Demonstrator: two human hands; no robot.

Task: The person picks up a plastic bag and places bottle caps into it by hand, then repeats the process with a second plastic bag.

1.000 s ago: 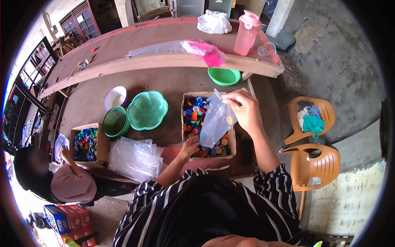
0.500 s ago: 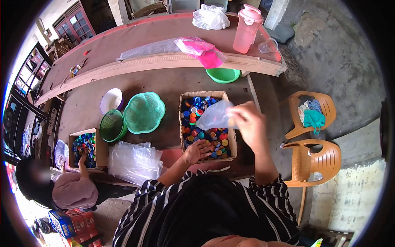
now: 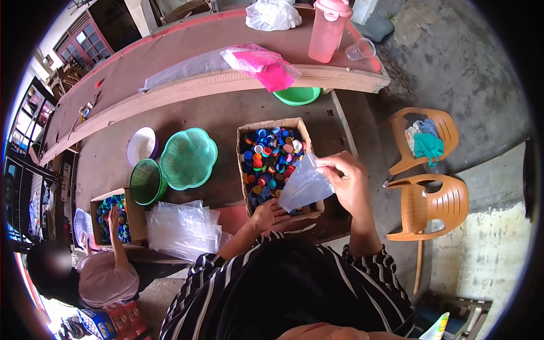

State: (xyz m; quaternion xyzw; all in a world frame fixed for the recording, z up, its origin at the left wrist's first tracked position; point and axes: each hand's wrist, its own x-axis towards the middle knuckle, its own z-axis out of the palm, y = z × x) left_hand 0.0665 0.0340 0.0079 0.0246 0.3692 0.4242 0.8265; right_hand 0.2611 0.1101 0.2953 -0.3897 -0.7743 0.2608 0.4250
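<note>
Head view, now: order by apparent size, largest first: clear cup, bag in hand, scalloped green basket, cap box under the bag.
1. cap box
2. scalloped green basket
3. bag
4. clear cup
Apparent size only; the raised bag likely sits nearer the camera.

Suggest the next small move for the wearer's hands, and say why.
Perhaps the left hand should pick from the bottle caps in the cardboard box: it is open at their edge, with nothing visibly held, while the right hand holds a clear bag over them.

brown lower tabletop point(image 3: 228, 133) holding a big tan cardboard box point(image 3: 307, 137), scalloped green plastic basket point(image 3: 188, 158) chilling nearby, clear plastic bags point(image 3: 184, 228) lying flat
</note>
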